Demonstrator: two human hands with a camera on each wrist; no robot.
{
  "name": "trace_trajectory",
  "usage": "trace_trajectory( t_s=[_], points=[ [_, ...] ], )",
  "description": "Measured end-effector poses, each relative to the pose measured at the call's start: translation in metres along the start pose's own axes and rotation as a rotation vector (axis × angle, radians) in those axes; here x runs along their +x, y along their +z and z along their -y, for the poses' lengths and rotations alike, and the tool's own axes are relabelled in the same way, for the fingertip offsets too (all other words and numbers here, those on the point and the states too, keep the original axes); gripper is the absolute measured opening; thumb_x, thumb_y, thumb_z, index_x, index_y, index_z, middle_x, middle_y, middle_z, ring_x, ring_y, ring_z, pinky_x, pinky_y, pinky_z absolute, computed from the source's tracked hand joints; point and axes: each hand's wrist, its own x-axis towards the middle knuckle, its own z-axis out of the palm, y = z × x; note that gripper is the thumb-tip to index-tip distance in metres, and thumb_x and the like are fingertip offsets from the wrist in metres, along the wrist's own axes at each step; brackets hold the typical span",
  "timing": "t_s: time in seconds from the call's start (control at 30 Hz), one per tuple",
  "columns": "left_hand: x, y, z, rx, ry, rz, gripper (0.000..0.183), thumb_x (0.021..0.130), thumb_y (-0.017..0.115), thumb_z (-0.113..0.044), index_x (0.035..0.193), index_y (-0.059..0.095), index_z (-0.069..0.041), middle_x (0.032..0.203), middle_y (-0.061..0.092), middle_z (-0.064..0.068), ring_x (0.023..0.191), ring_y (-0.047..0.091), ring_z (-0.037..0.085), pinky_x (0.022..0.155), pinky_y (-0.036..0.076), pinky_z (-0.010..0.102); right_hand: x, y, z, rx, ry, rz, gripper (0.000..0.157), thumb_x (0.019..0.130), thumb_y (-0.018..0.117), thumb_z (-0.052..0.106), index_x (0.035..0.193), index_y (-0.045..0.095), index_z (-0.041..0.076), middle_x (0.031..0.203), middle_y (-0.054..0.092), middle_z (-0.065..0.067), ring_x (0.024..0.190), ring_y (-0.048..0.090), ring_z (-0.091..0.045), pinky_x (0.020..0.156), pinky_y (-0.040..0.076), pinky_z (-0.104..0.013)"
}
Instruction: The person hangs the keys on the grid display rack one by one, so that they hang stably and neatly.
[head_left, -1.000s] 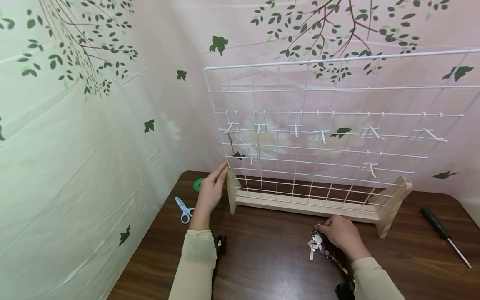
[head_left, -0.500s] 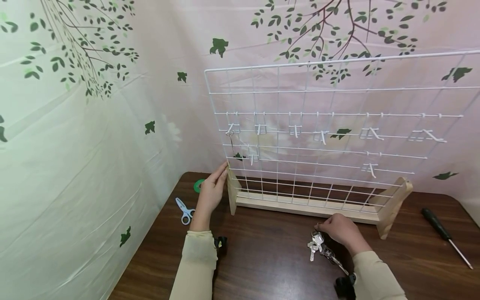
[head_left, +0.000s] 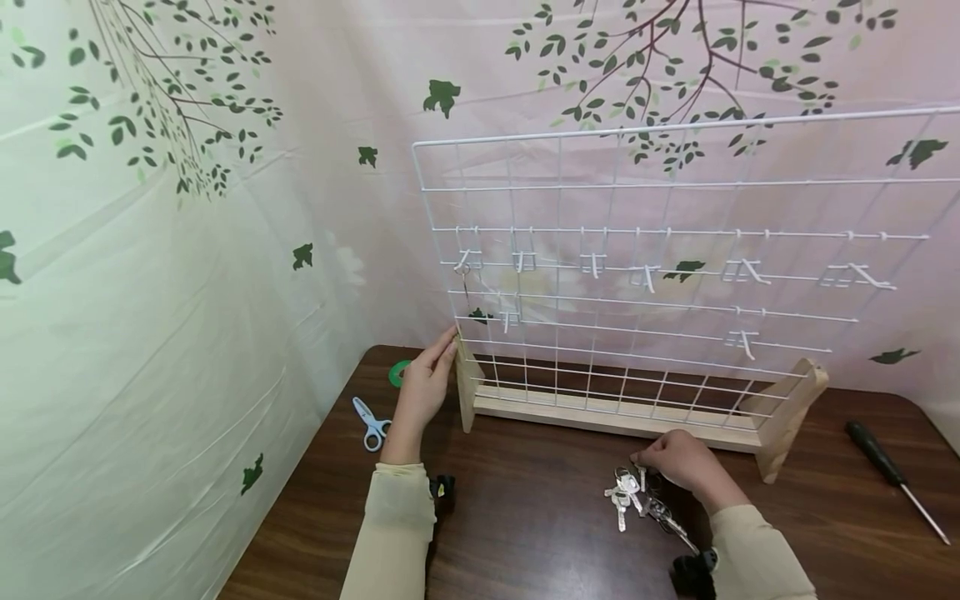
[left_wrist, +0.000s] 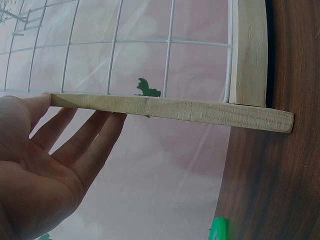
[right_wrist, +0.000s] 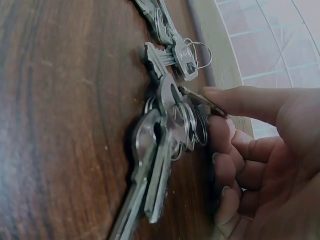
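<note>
A white wire grid rack (head_left: 558, 337) with wooden side stands is on the brown table. My left hand (head_left: 425, 387) holds the top of its left wooden side (left_wrist: 170, 109), the thumb at the end and the fingers against the outer face. My right hand (head_left: 684, 461) pinches a key (right_wrist: 212, 101) between thumb and forefinger, low in front of the rack's wooden base bar. Beside that hand lie several silver keys (head_left: 624, 498) on rings, bunched on the table. In the right wrist view another key (right_wrist: 186, 61) on a ring (right_wrist: 210, 55) lies by the base bar.
White hooks (head_left: 595, 265) hang on the grid, and a ring with a thin dangling piece (head_left: 465, 287) hangs at the far left one. Blue scissors (head_left: 370, 423) and a green roll (head_left: 397, 373) lie left. A screwdriver (head_left: 888, 471) lies right. A printed curtain (head_left: 315, 183) stands behind.
The keys by my right hand have spread out to the left, and a key shows more plainly under the fingertips. My left hand stays on the rack's wooden side.
</note>
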Motion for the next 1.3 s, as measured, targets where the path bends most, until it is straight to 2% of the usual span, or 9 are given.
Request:
trace_trajectory(
  t_s=[0.23,0.3,0.37,0.43,0.5,0.63,0.8,1.03,1.3],
  points=[
    [0.0,0.0,0.001,0.005,-0.001,0.002,0.044,0.113,0.054,-0.039,0.155,0.058,-0.032,0.163,0.055,0.003,0.152,0.053,0.029,0.122,0.048,0.053,-0.007,0.0,0.008,-0.043,-0.032,-0.043,0.054,0.101,0.071,0.031,0.057,0.042,0.021,0.054,0.03,0.01,0.054,0.03,-0.012,0.058,0.034,-0.031],
    [0.0,0.0,0.001,0.006,0.0,0.003,0.044,0.113,0.054,-0.039,0.155,0.058,-0.032,0.163,0.055,0.004,0.152,0.053,0.03,0.122,0.048,0.054,-0.01,-0.001,0.014,-0.066,-0.047,-0.067,0.051,0.102,0.069,0.034,0.059,0.047,0.018,0.055,0.033,0.009,0.054,0.032,-0.012,0.059,0.034,-0.031],
    [0.0,0.0,0.001,0.005,0.002,0.005,0.044,0.113,0.053,-0.04,0.156,0.058,-0.031,0.163,0.055,0.003,0.152,0.052,0.03,0.122,0.048,0.054,-0.013,-0.003,0.024,-0.083,-0.062,-0.093,0.045,0.103,0.067,0.037,0.065,0.057,0.016,0.058,0.038,0.007,0.056,0.037,-0.014,0.06,0.036,-0.031],
    [0.001,0.0,0.001,0.007,0.002,0.007,0.044,0.113,0.053,-0.04,0.156,0.057,-0.031,0.163,0.055,0.003,0.152,0.052,0.03,0.122,0.047,0.054,-0.018,-0.006,0.036,-0.092,-0.085,-0.127,0.039,0.104,0.066,0.04,0.076,0.069,0.014,0.065,0.049,0.005,0.061,0.043,-0.015,0.064,0.039,-0.031],
    [0.001,0.001,0.002,0.005,0.004,0.004,0.044,0.113,0.052,-0.04,0.156,0.058,-0.031,0.163,0.055,0.004,0.152,0.052,0.03,0.122,0.047,0.054,-0.024,-0.009,0.05,-0.083,-0.109,-0.158,0.036,0.105,0.066,0.043,0.088,0.074,0.012,0.074,0.058,0.002,0.066,0.048,-0.016,0.067,0.041,-0.031],
    [0.001,0.001,0.003,-0.001,0.011,0.001,0.044,0.113,0.053,-0.04,0.155,0.058,-0.031,0.163,0.056,0.004,0.152,0.052,0.029,0.122,0.047,0.053,-0.038,-0.012,0.081,-0.017,-0.147,-0.218,0.037,0.105,0.067,0.046,0.101,0.076,0.011,0.084,0.07,-0.004,0.069,0.055,-0.015,0.064,0.045,-0.03],
    [0.001,0.001,0.004,-0.004,0.014,-0.002,0.043,0.113,0.053,-0.04,0.155,0.059,-0.031,0.162,0.056,0.006,0.151,0.053,0.03,0.121,0.049,0.054,-0.055,-0.014,0.115,0.112,-0.175,-0.272,0.037,0.104,0.069,0.047,0.104,0.074,0.01,0.087,0.08,-0.003,0.073,0.07,-0.011,0.066,0.055,-0.028],
    [0.002,0.001,0.004,0.001,0.012,0.003,0.044,0.113,0.053,-0.041,0.156,0.057,-0.032,0.163,0.055,0.005,0.153,0.052,0.03,0.122,0.047,0.055,-0.067,-0.013,0.151,0.184,-0.313,-0.381,0.034,0.104,0.07,0.047,0.102,0.074,0.013,0.086,0.084,0.001,0.072,0.075,-0.007,0.067,0.055,-0.023],
    [0.002,0.001,0.004,0.002,0.012,-0.007,0.043,0.113,0.054,-0.037,0.155,0.059,-0.03,0.162,0.056,0.004,0.152,0.052,0.029,0.122,0.047,0.053,-0.06,-0.005,0.183,0.369,-0.398,-0.316,0.029,0.103,0.073,0.039,0.11,0.076,0.011,0.09,0.084,-0.004,0.076,0.078,-0.012,0.072,0.064,-0.025]
  ],
)
